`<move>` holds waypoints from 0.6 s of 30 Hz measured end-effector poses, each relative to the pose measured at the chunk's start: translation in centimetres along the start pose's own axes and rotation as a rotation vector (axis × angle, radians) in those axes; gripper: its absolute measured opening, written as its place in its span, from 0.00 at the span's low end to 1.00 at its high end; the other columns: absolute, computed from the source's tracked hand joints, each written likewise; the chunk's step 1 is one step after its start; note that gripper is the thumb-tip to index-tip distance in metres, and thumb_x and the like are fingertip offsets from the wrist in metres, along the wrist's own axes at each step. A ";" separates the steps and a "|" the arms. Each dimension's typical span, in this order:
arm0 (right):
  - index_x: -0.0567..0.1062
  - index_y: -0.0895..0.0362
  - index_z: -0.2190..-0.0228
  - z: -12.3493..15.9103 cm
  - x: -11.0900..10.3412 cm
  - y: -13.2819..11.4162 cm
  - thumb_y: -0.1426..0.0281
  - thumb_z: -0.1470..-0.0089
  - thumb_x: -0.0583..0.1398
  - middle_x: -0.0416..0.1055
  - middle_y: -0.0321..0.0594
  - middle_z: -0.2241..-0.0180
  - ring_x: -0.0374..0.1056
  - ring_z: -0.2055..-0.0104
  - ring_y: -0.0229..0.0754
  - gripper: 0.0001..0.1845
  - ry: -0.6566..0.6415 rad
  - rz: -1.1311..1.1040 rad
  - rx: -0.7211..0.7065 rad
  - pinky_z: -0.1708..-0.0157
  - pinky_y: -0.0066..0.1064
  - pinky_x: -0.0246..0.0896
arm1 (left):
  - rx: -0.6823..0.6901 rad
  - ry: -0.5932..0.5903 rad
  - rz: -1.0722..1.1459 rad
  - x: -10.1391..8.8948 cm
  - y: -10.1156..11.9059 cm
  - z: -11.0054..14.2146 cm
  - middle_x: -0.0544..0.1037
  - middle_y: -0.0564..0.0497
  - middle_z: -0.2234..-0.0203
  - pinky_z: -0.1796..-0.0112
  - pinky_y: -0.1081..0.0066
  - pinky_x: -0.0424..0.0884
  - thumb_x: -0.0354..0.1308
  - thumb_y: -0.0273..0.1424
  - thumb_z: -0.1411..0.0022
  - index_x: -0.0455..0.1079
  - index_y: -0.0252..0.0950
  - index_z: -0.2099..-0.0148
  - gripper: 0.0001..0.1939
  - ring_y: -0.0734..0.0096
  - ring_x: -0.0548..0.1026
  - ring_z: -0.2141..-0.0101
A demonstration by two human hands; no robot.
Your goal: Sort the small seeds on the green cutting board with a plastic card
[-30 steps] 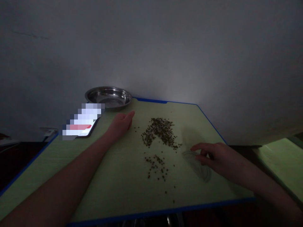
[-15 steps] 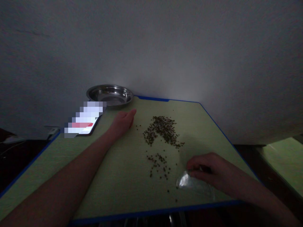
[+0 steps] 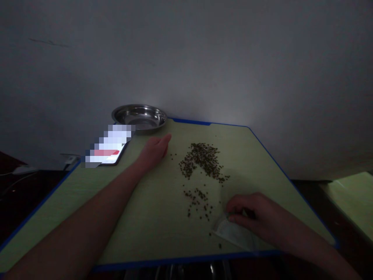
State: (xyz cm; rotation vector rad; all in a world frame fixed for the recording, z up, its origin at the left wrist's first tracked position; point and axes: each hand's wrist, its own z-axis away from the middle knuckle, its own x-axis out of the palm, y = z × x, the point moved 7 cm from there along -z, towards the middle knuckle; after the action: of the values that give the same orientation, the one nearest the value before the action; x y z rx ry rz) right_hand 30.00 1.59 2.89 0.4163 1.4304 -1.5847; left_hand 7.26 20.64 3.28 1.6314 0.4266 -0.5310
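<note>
My right hand pinches a clear, half-round plastic protractor between thumb and fingers, low over the table near its front edge. Left of the protractor lies a loose scatter of small dark seeds, with a few single ones closer to the edge. Farther back is a denser heap of the same seeds. My left hand rests on the tabletop left of the heap, its fingers curled in and the thumb pointing forward. Nothing shows in it, and a few stray seeds lie just beside it.
A shallow steel basin stands at the back left against the wall. In front of it lies a phone with a lit, partly blurred screen. The pale table has a blue rim. Cables and a plug sit beyond its left side.
The protractor has tilted and shows its half-round face more plainly, shifting slightly left with my right hand. The view has shifted a little. My left hand stays in place.
</note>
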 end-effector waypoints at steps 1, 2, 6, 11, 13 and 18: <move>0.76 0.54 0.69 -0.1 0.0 -0.1 0.69 0.43 0.58 0.75 0.34 0.70 0.68 0.68 0.37 0.06 0.004 0.004 -0.006 0.69 0.27 0.59 | 0.006 0.000 0.006 0.0 0.0 0.0 0.56 0.57 0.95 0.78 0.71 0.58 0.45 0.43 0.38 0.55 0.39 0.90 0.30 0.76 0.58 0.88; 0.76 0.54 0.68 -0.2 0.0 -0.3 0.69 0.43 0.58 0.75 0.34 0.70 0.68 0.68 0.37 0.06 0.004 0.010 -0.014 0.69 0.28 0.59 | 0.012 -0.003 0.010 0.0 0.0 0.0 0.57 0.57 0.95 0.78 0.70 0.58 0.45 0.43 0.38 0.55 0.39 0.90 0.30 0.75 0.58 0.88; 0.77 0.54 0.68 -0.7 0.4 -1.2 0.69 0.43 0.57 0.74 0.34 0.72 0.67 0.70 0.37 0.07 -0.016 0.039 -0.027 0.70 0.28 0.58 | 0.024 -0.014 -0.002 0.0 0.2 0.1 0.57 0.56 0.95 0.77 0.70 0.59 0.44 0.43 0.38 0.55 0.39 0.91 0.30 0.75 0.59 0.87; 0.78 0.53 0.67 -0.9 1.1 -2.2 0.69 0.44 0.59 0.74 0.34 0.71 0.68 0.68 0.37 0.06 -0.042 0.027 -0.056 0.68 0.28 0.58 | 0.026 0.000 -0.002 0.0 0.2 0.1 0.56 0.56 0.95 0.76 0.70 0.59 0.45 0.43 0.38 0.55 0.39 0.90 0.30 0.75 0.59 0.87; 0.78 0.53 0.68 -0.8 1.3 -2.4 0.70 0.45 0.59 0.75 0.33 0.71 0.68 0.69 0.37 0.06 -0.051 0.038 -0.061 0.68 0.28 0.58 | 0.025 -0.001 -0.003 0.0 0.1 0.1 0.56 0.57 0.95 0.76 0.70 0.59 0.45 0.43 0.38 0.55 0.39 0.90 0.30 0.75 0.59 0.87; 0.78 0.51 0.66 -0.5 1.8 -2.9 0.70 0.45 0.61 0.75 0.33 0.70 0.68 0.67 0.38 0.05 -0.040 0.070 -0.078 0.66 0.28 0.58 | 0.026 -0.008 0.003 0.1 0.1 0.0 0.56 0.57 0.95 0.77 0.71 0.59 0.44 0.43 0.38 0.55 0.39 0.90 0.30 0.75 0.59 0.87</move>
State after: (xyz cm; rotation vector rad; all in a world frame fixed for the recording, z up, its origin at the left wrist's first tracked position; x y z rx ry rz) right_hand 26.57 1.05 3.13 0.3829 1.4276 -1.4685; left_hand 7.38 20.59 3.28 1.6537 0.4132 -0.5424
